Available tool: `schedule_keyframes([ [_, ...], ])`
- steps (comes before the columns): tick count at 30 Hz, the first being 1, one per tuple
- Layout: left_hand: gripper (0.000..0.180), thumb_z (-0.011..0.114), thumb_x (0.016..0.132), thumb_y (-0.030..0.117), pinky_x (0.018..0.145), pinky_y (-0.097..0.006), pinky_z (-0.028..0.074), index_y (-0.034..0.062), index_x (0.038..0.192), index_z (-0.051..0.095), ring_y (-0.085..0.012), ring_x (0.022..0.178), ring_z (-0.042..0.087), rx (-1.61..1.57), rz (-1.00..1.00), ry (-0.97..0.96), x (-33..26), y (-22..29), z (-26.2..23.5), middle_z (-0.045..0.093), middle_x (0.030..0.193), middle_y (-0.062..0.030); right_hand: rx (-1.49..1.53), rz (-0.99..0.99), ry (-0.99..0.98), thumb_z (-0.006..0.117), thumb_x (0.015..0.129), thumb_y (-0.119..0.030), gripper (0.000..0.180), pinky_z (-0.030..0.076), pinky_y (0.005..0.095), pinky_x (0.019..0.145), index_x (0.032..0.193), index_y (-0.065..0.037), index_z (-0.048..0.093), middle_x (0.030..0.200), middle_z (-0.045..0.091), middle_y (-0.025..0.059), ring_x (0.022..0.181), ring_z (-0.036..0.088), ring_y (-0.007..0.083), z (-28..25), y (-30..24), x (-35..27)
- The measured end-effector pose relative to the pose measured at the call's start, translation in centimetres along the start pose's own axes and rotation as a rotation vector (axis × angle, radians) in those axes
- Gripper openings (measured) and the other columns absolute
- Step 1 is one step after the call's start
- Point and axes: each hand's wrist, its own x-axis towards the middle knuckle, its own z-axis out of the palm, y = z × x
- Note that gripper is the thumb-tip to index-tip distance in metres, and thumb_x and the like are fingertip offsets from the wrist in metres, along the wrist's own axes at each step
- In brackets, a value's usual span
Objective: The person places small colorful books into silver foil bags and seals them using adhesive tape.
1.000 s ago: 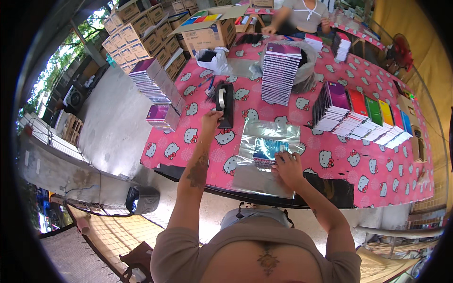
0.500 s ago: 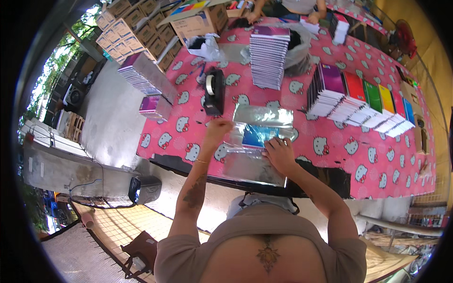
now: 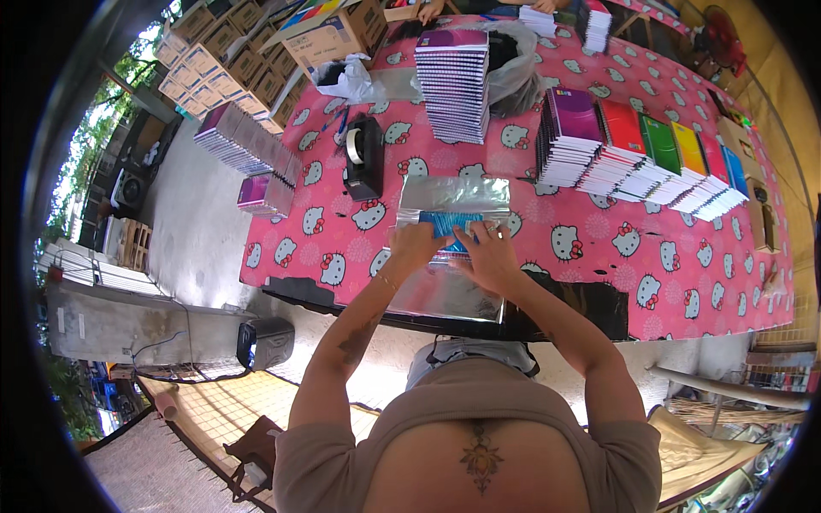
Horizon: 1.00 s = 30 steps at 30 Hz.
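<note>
A blue spiral notebook lies in front of me on a shiny sheet of clear plastic film, which extends beyond it toward the far side and the near table edge. At the notebook's left edge, my left hand is closed, its bunched fingers holding the film down against the cover. Opposite it, my right hand, a ring on one finger, rests over the right part of the notebook with fingers apart. Both hands partly cover the notebook. Just beyond and left stands a black tape dispenser with a roll of tape.
A tall notebook stack stands ahead; rows of colourful notebooks are at right. Film-covered notebooks line the left edge. Cartons and plastic bags sit farther back. Another person's hand shows at the far edge.
My left hand has come down and right, from the raised left side of the film onto the notebook's left edge. My right hand stays on the notebook. The whole view has shifted slightly.
</note>
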Motion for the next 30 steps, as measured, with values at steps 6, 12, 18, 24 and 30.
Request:
schedule_keyframes([
  [6,0.041,0.077,0.079,0.033,0.072,-0.050,0.048,0.0043,0.104,0.062,-0.0359,0.095,0.066,-0.165,0.373,0.342,-5.3,1.9,-0.4,0.067,0.102,-0.0193,0.272,0.064,-0.173,0.061,0.091,-0.046,0.045,0.044,0.0479,0.093,0.119,-0.011,0.070,0.103,0.067,0.0142,0.105,0.062,0.0328,1.9,4.8,4.9],
  [12,0.036,0.064,0.085,0.007,0.086,-0.049,0.048,0.0044,0.121,0.059,-0.0376,0.108,0.062,-0.483,0.464,0.593,-5.0,0.2,0.2,0.063,0.118,-0.0212,1.090,0.483,-0.768,0.042,0.095,-0.069,0.075,0.051,0.0345,0.084,0.130,-0.005,0.062,0.103,0.071,0.0176,0.096,0.069,0.0251,-2.1,11.3,10.3],
  [18,0.054,0.060,0.082,-0.003,0.096,-0.040,0.048,0.0024,0.135,0.051,-0.0301,0.119,0.057,-0.887,0.000,0.087,-3.3,-2.4,1.9,0.058,0.129,-0.0199,1.150,0.564,-0.870,0.035,0.098,-0.069,0.078,0.049,0.0332,0.092,0.146,-0.007,0.042,0.108,0.070,0.0151,0.100,0.069,0.0250,-2.5,10.3,6.6],
  [24,0.078,0.063,0.081,0.002,0.106,-0.036,0.043,0.0069,0.153,0.031,-0.0200,0.143,0.032,-1.168,0.304,0.063,-3.9,-5.2,0.2,0.031,0.156,-0.0083,0.972,0.106,-0.189,0.069,0.091,-0.039,0.058,0.033,0.0469,0.112,0.141,-0.016,0.050,0.148,0.043,0.0148,0.139,0.041,0.0301,-4.6,5.0,4.0],
  [30,0.052,0.070,0.088,0.017,0.062,-0.028,0.050,0.0007,0.134,0.054,-0.0120,0.068,0.059,-1.044,-0.275,0.526,3.1,-15.8,-4.9,0.063,0.087,-0.0038,0.377,-0.241,-0.069,0.077,0.080,-0.022,0.020,0.031,0.0522,0.112,0.096,-0.013,0.069,0.136,0.055,0.0071,0.132,0.047,0.0302,-10.5,0.5,5.6],
])
